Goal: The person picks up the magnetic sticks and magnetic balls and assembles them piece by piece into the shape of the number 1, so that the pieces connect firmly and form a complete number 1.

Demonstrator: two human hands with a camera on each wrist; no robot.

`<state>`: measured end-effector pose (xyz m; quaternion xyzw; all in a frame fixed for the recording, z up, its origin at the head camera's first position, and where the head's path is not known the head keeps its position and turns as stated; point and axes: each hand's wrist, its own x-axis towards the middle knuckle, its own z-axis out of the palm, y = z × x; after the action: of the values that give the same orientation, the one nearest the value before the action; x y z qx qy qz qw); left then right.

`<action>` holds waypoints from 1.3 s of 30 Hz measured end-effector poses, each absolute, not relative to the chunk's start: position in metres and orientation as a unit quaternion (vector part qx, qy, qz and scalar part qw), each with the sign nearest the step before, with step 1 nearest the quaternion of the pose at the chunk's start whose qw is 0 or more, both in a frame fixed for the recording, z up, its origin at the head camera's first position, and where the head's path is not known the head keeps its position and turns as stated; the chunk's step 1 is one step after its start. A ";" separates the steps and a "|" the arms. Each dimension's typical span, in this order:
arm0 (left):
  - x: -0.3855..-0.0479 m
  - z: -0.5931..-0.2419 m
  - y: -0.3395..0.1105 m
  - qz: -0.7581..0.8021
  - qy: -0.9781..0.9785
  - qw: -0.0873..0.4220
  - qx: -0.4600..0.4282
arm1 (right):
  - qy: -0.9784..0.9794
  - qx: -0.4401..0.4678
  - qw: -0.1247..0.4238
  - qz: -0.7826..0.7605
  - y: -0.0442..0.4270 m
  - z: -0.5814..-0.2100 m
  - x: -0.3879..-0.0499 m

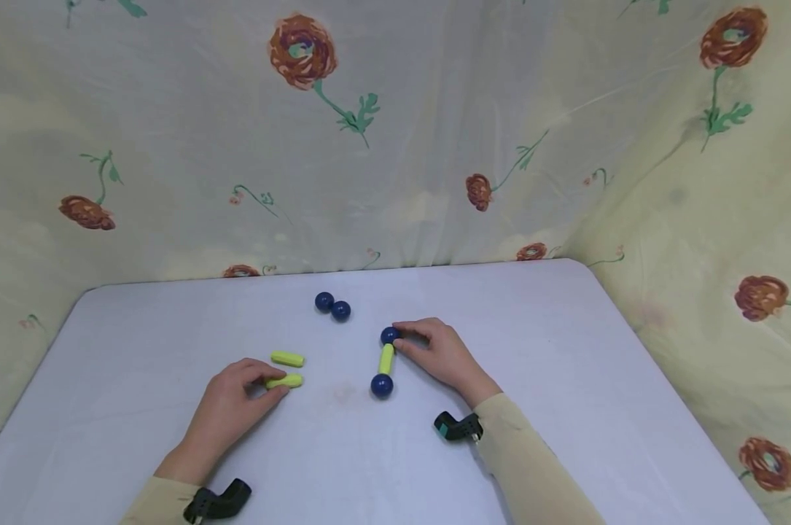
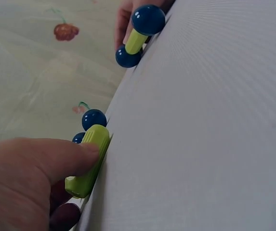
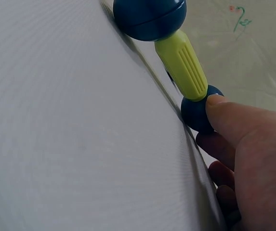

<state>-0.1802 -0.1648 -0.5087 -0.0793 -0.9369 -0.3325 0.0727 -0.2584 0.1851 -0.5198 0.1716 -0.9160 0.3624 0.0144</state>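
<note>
Between thumb and fingers, my left hand (image 1: pixel 234 401) pinches a yellow-green ribbed rod (image 2: pixel 90 166) low over the white tabletop. A second yellow-green rod (image 1: pixel 287 359) lies just beyond it. To the right, a third rod (image 1: pixel 386 359) joins two dark blue balls, one at each end. My right hand (image 1: pixel 444 355) holds the far ball (image 1: pixel 390 335) of that piece between thumb and fingers. The near ball (image 1: pixel 382 386) points toward me, untouched. Seen from the right wrist, the joined rod (image 3: pixel 182 65) meets both balls without a visible gap.
Two loose blue balls, a left one (image 1: pixel 324 302) and a right one (image 1: pixel 341 311), sit side by side toward the back of the white table (image 1: pixel 500 306). Flower-patterned cloth (image 1: pixel 421 146) hangs behind the table and along its right side. Each wrist wears a small black camera (image 1: pixel 457 426).
</note>
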 end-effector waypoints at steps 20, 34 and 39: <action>-0.182 -0.507 -0.166 -0.298 -0.948 0.050 -0.098 | -0.917 0.153 0.022 0.368 0.184 -0.519 -0.261; -0.176 -0.508 -0.159 -0.341 -0.933 0.069 -0.097 | -0.916 0.150 0.012 0.372 0.183 -0.519 -0.262; -0.174 -0.509 -0.149 -0.371 -0.921 0.071 -0.096 | -0.919 0.144 0.012 0.366 0.184 -0.519 -0.262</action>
<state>-0.1742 -0.1494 -0.5089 -0.0962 -0.9211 -0.3706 0.0711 -0.2617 0.1843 -0.5193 0.1441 -0.9194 0.3658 0.0121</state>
